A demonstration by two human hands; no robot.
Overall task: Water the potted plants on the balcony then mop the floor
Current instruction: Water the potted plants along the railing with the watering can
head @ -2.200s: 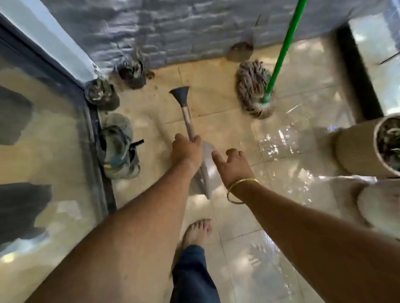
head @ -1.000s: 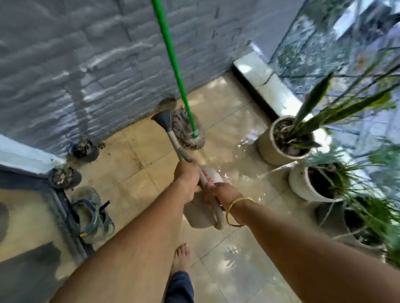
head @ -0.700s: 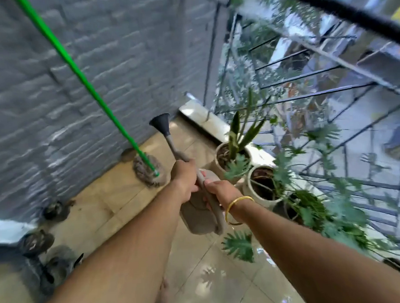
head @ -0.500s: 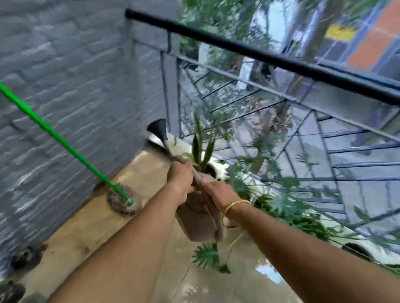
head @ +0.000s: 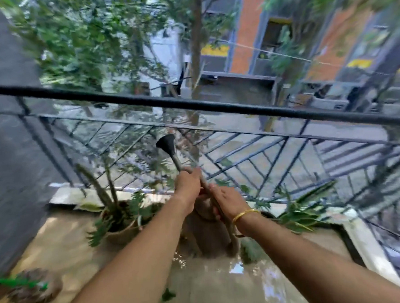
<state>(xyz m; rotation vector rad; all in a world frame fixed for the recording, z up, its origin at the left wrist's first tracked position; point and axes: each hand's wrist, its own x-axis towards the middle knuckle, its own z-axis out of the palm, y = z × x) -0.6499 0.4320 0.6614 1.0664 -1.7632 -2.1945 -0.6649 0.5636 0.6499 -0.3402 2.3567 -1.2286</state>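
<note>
Item: grey plastic watering can with black flared rose (head: 207, 223); carried at chest height before the black metal balcony railing (head: 215, 104), spout raised, presumably so nothing spills before a pot is reached. Left hand (head: 188, 185) clamped on the spout neck to steer; right hand (head: 228, 202) closed on the handle to bear weight. Woven pot with tall green leaves (head: 119, 229) below left, near. Green-handled string mop (head: 31, 288) parked on the wet tiled floor (head: 214, 288), awaiting the second step.
</note>
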